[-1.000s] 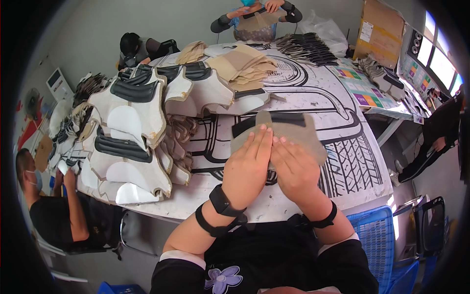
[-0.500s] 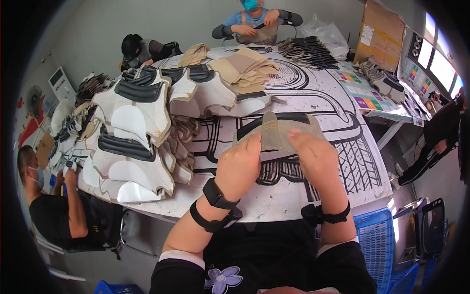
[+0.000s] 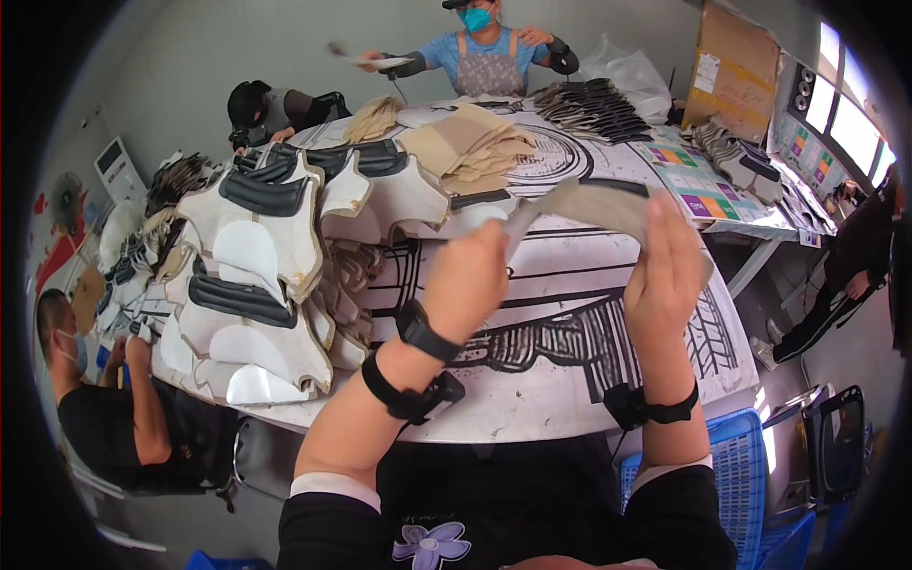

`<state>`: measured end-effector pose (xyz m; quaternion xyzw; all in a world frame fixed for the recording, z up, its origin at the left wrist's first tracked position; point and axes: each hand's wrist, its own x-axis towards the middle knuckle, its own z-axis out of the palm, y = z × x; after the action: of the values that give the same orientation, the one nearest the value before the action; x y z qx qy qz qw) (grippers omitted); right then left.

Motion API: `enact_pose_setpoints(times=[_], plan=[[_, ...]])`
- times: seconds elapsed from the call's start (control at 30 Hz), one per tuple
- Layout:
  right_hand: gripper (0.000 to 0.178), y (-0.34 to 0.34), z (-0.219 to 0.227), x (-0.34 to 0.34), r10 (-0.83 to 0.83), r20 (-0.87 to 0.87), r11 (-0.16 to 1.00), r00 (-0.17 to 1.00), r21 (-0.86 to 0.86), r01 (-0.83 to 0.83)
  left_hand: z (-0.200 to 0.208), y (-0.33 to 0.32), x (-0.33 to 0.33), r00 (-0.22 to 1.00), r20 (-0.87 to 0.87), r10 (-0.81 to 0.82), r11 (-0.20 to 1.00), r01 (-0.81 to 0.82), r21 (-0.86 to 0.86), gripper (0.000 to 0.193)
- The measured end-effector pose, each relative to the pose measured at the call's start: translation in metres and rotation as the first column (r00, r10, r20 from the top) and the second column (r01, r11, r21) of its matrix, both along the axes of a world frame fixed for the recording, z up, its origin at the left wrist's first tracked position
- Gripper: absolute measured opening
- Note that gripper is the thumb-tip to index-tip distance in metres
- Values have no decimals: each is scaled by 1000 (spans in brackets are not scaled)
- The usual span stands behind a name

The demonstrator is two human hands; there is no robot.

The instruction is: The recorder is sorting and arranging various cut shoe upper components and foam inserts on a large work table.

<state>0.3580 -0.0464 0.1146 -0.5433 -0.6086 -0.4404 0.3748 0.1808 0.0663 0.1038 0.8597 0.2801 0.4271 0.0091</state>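
Observation:
A beige shoe upper [image 3: 598, 209] with a black strip along its far edge is raised above the table, bowed upward between my hands. My left hand [image 3: 472, 280] pinches its left end, where the piece is blurred. Against its right end is my right hand [image 3: 662, 280], closed on it with the fingers pointing up and nearly straight; a corner shows past them. To the left lie stacked off-white shoe uppers [image 3: 309, 242] with black padded collars [image 3: 242, 296] and white half-round patches. Both my wrists wear black straps with small boxes.
Beyond my hands lie tan flat pieces [image 3: 470, 142] and a row of dark pieces [image 3: 598, 112]. Black line drawings cover the white table [image 3: 532, 404]. A blue plastic basket [image 3: 736, 465] stands at right. Co-workers sit or stand at left, at the far side and at right.
The upper has risen and bent into an arch, and its stitched middle tab no longer shows. My right hand has moved right and turned upright. Across the table, a co-worker swings a piece leftward.

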Motion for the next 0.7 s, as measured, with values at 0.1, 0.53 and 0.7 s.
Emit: enact_pose_setpoints(times=[0.1,0.53,0.7], plan=[[42,-9,-9,-14,-297,-47,892,954,342,295,8,24,7,953,301,15,952,79,-296,19],[41,83,-54,-4,282,-644,359,-711,758,-545,-19,25,111,248,960,128,277,921,-275,20],[26,136,-64,29,327,-764,620,-556,617,-484,-58,58,110,675,737,34,101,732,-674,16]])
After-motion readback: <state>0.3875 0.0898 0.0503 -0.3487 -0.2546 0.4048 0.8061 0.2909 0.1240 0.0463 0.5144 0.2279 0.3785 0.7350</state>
